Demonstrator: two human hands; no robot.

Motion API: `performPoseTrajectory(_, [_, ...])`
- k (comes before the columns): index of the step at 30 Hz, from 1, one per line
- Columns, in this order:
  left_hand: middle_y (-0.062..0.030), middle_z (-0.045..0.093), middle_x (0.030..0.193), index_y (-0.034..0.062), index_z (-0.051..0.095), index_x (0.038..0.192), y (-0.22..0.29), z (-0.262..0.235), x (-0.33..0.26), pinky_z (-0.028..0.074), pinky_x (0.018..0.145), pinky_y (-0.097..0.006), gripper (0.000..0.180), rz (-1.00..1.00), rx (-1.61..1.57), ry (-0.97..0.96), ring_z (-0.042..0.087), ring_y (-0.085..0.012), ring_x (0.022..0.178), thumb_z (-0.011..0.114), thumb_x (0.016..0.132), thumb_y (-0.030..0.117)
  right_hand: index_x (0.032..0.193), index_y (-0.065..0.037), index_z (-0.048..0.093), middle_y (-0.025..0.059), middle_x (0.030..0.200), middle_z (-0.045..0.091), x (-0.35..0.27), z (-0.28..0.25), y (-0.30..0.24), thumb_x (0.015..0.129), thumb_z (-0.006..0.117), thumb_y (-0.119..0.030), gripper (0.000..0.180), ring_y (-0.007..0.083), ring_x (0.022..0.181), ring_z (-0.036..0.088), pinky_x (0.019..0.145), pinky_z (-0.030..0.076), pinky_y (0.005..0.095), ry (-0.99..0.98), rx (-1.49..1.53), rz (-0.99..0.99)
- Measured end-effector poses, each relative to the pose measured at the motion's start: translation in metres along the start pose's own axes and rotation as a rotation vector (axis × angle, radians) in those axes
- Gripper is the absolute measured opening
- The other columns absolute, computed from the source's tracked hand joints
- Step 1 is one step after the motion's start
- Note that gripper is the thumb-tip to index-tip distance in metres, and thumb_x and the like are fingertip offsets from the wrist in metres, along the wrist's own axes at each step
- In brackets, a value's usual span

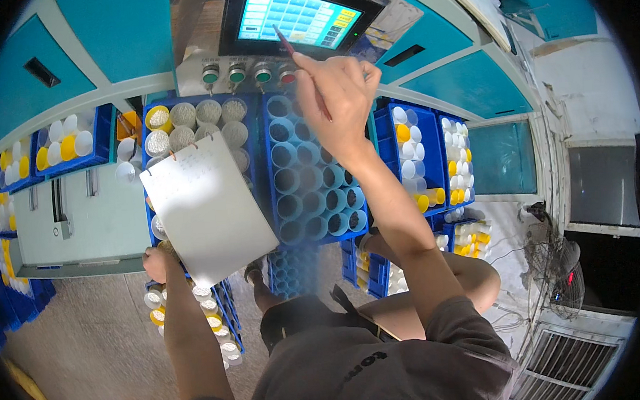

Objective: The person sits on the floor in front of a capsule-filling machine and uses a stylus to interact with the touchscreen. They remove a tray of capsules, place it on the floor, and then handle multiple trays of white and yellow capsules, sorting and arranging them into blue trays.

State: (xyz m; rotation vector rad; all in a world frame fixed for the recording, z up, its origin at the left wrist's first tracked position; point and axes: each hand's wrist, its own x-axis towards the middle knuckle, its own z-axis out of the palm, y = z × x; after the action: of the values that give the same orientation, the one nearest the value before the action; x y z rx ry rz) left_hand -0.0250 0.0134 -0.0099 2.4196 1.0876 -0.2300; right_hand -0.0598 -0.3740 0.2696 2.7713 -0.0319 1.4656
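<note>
In my right hand (339,96) is a slim dark red pen (285,44), pinched between thumb and fingers, its tip at the lit touch screen (294,17). Whether the tip touches the glass I cannot tell. My left hand (161,265) is low on the left, curled beside the lower left edge of an open notebook (211,214) with white pages; what its fingers hold is hidden. The notebook lies tilted over a blue crate (258,141) of round cups filled with pale pellets (183,114). Right of it, another crate holds light blue cups (286,180), several with dark contents.
Green push buttons (236,74) and a red one (287,76) sit below the screen. Blue crates of white and yellow cups stand left (75,145) and right (413,146). More cups (213,309) are near the floor by my legs. A wire-cage fan (559,270) stands far right.
</note>
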Motion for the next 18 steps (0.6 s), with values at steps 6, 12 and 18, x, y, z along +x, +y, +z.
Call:
performPoseTrajectory(6, [-0.0213, 0.072, 0.111, 0.0076, 0.075, 0.112, 0.002, -0.002, -0.002, 0.052, 0.088, -0.054, 0.046, 0.002, -0.004, 0.0, 0.067, -0.043, 0.099, 0.044, 0.095, 0.037, 0.103, -0.01, 0.073, -0.0015, 0.08, 0.064, 0.0, 0.001, 0.003, 0.082, 0.073, -0.011, 0.021, 0.0162, 0.082, 0.059, 0.081, 0.033, 0.0402, 0.03, -0.006, -0.004])
performPoseTrajectory(12, [-0.0215, 0.072, 0.11, 0.008, 0.075, 0.111, -0.006, 0.008, 0.008, 0.052, 0.089, -0.054, 0.045, -0.006, 0.016, 0.014, 0.067, -0.0432, 0.1, 0.045, 0.094, 0.038, 0.104, -0.009, 0.074, -0.0003, 0.08, 0.066, 0.0, -0.006, 0.003, 0.083, 0.073, -0.01, 0.021, 0.0162, 0.081, 0.059, 0.082, 0.032, 0.0397, 0.001, -0.014, 0.023])
performPoseTrajectory(18, [-0.021, 0.073, 0.108, 0.0093, 0.075, 0.111, -0.009, 0.014, 0.012, 0.052, 0.089, -0.054, 0.045, 0.001, 0.017, 0.057, 0.068, -0.0433, 0.098, 0.046, 0.094, 0.039, 0.105, -0.008, 0.075, 0.0018, 0.079, 0.066, 0.001, -0.009, 0.007, 0.083, 0.073, -0.005, 0.023, 0.0159, 0.079, 0.059, 0.083, 0.03, 0.0365, 0.061, -0.01, 0.044])
